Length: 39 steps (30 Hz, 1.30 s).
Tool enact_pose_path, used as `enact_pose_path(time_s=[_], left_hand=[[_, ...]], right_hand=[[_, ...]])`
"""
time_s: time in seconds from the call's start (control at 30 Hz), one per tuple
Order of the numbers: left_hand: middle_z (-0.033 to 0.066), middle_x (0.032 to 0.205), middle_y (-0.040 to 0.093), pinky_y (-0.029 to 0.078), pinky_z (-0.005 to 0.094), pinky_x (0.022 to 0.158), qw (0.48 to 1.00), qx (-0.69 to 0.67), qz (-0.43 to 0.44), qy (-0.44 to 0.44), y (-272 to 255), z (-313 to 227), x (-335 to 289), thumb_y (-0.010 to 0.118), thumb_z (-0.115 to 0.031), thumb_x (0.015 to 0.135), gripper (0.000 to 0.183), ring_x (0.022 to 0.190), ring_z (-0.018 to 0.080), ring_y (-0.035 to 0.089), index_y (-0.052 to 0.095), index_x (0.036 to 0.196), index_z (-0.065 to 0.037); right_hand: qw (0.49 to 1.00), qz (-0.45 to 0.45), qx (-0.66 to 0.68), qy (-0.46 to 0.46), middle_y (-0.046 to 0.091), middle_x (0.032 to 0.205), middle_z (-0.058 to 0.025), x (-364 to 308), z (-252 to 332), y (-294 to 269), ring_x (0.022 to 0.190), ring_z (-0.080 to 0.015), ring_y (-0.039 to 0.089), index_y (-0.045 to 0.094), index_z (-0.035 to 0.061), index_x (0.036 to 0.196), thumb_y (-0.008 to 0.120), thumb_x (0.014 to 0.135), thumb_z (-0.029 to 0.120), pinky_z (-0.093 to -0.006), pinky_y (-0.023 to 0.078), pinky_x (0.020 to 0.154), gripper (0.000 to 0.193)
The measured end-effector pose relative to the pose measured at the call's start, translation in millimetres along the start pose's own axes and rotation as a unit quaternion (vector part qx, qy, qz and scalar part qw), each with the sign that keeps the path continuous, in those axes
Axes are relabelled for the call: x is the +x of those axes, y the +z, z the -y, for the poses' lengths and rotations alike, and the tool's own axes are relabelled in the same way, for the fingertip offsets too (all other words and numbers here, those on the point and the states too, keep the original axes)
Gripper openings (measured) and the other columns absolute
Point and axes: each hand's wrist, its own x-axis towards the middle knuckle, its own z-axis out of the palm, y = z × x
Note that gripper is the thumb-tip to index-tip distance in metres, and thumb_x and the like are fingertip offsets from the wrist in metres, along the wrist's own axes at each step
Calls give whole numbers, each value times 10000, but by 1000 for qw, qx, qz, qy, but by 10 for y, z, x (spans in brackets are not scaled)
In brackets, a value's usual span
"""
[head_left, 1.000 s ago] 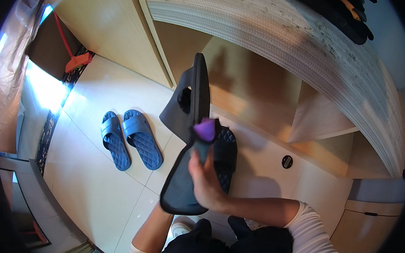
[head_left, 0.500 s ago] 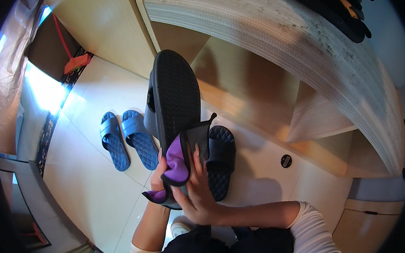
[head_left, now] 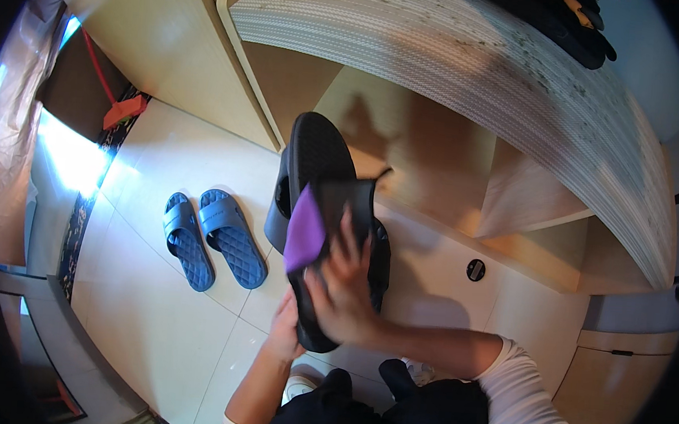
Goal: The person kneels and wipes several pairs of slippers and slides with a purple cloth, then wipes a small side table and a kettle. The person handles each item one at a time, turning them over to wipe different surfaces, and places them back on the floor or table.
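My left hand [head_left: 285, 330] is closed on the near end of a black slipper [head_left: 320, 148], raised off the floor, its textured sole toward me and its strap at the left side. A purple and black cloth [head_left: 303, 233] lies over the sole's middle. My right hand [head_left: 342, 287], slightly blurred, presses this cloth to the sole with its fingers spread and thumb on it. Behind my right hand, another black slipper [head_left: 381, 254] is on the floor, mostly hidden.
A pair of blue slippers, one left [head_left: 188, 245] and one right [head_left: 231, 236], sits on the tiles to the left. Ahead stands a wooden shelf unit [head_left: 409, 114] under a patterned mat [head_left: 476, 64]. A small black round device [head_left: 475, 269] lies right; a red broom [head_left: 124, 110] leans far left.
The slipper has moved down and right. Across its sole the cloth, bunched before, now lies flatter, and my right hand has slid slightly to the right. My left hand shows more beside the near end.
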Motion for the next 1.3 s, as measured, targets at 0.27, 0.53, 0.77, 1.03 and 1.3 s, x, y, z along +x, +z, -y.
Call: enact_pose_path(time_s=[0.27, 0.53, 0.77, 1.03, 1.3], left_hand=[[124, 1235, 531, 401, 345, 970, 972, 192, 18, -137, 146, -129, -283, 611, -94, 753, 651, 1132, 234, 524, 363, 1349, -13], [94, 1031, 629, 478, 318, 861, 963, 211, -101, -135, 93, -99, -143, 644, -14, 681, 471, 926, 199, 613, 555, 1142, 9], [15, 931, 631, 470, 247, 814, 932, 309, -58, -178, 190, -101, -213, 669, 54, 728, 352, 858, 99, 586, 602, 1069, -3], [28, 1016, 540, 445, 276, 914, 939, 283, 1, -196, 303, -5, -267, 643, 62, 748, 503, 953, 114, 520, 515, 1224, -35], [23, 1038, 564, 450, 251, 860, 927, 315, -29, -204, 300, 29, -157, 641, 50, 772, 497, 935, 111, 537, 506, 1240, -51]], right_hand=[[995, -8, 76, 65, 281, 1429, -240, 522, -272, -74, 1331, -417, 239, 604, -7, 1065, 498, 907, 179, -523, 200, 1041, 267], [990, 45, 130, 39, 90, 1479, -260, 118, 52, -116, 1315, -506, 174, 501, 161, 1296, 528, 870, 155, -579, 169, 1041, 427], [996, -28, 67, 47, 221, 1444, -237, 425, -319, 36, 1270, -508, 252, 563, 158, 1232, 553, 871, 205, -531, 205, 1046, 364], [885, -35, 317, 339, 530, 764, 58, 696, -973, 74, 734, -74, 470, 635, 5, 904, 507, 935, 323, -230, 403, 705, 344], [847, -95, 249, 459, 633, 880, -221, 426, -1263, 266, 863, -333, 588, 616, -22, 945, 329, 938, 526, -344, 430, 793, 618]])
